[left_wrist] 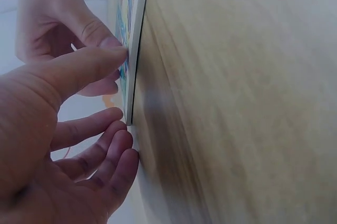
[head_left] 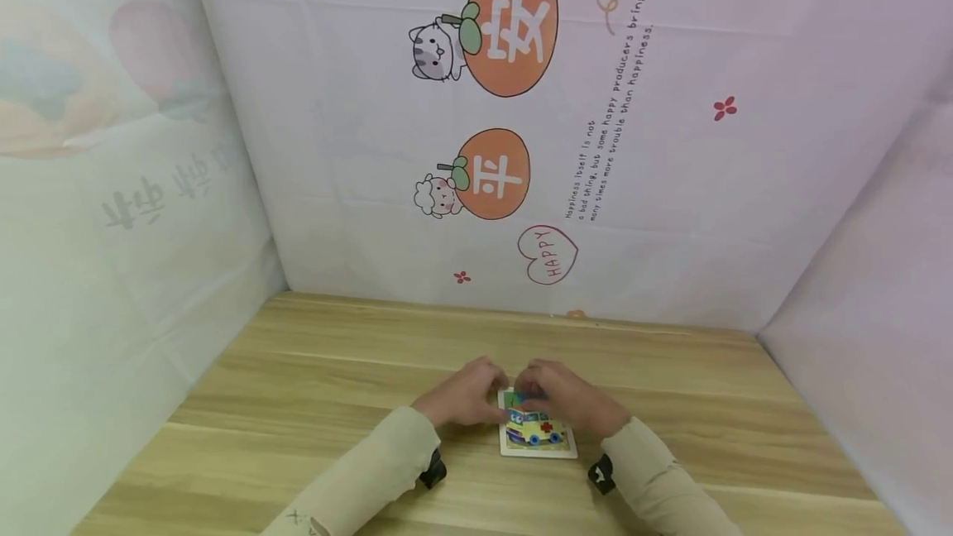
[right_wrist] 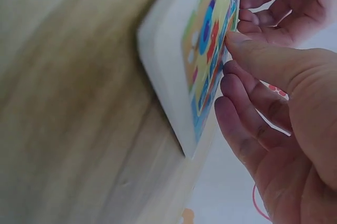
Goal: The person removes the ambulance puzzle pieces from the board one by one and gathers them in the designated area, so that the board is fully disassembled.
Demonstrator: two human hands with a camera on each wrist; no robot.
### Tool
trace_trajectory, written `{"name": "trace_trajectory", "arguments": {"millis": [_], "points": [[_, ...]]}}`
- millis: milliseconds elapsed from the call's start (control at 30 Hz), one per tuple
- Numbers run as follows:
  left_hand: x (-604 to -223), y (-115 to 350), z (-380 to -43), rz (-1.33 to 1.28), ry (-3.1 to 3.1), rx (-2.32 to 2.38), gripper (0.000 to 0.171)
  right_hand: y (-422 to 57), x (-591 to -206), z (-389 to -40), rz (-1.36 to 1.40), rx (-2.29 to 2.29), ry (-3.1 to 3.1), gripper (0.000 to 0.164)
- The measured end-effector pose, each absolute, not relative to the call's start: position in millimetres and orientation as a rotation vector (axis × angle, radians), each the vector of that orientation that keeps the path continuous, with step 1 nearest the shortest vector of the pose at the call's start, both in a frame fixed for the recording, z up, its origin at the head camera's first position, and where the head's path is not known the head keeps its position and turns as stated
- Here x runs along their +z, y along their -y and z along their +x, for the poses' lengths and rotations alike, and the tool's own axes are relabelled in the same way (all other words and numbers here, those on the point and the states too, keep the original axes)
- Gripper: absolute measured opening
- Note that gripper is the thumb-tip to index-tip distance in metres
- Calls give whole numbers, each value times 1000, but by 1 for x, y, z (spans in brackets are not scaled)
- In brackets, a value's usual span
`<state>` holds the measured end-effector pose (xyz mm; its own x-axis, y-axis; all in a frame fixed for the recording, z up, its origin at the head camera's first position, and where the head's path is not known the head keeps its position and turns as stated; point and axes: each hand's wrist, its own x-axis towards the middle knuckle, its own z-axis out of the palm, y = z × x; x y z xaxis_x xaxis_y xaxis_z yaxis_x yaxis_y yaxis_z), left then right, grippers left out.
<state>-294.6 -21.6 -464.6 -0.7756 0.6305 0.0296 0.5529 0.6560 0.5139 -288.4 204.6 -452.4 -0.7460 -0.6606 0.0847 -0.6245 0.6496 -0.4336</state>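
Note:
A small picture board (head_left: 538,442) with a thick white rim and a yellow cartoon ambulance lies flat on the table. At its left side, my left hand (head_left: 467,394) holds the edge: the thumb (left_wrist: 100,63) rests at the rim, with bent fingertips (left_wrist: 124,163) beside the far corner. My right hand (head_left: 573,397) reaches over the upper right of the picture. Its thumb tip (right_wrist: 238,38) touches the printed face, and curled fingers (right_wrist: 237,113) sit just beyond; I cannot tell whether they pinch anything. The right hand covers the board's upper right part.
The wood-grain table (head_left: 313,404) ends at a printed white back sheet (head_left: 357,213). White sheets also rise at the left (head_left: 112,288) and right (head_left: 886,296). A black wrist strap (head_left: 433,470) shows under the left sleeve, and another black strap (head_left: 601,474) under the right.

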Motion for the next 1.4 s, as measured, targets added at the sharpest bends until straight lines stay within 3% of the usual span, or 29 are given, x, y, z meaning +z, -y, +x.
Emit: {"name": "trace_trajectory", "arguments": {"millis": [633, 1400], "points": [[-463, 17, -298, 999, -2712, 765, 48, -191, -435, -298, -1109, -603, -2693, 9], [-457, 12, -294, 911, -2723, 776, 44, -180, -428, -308, -825, -480, -2686, 23]]}}
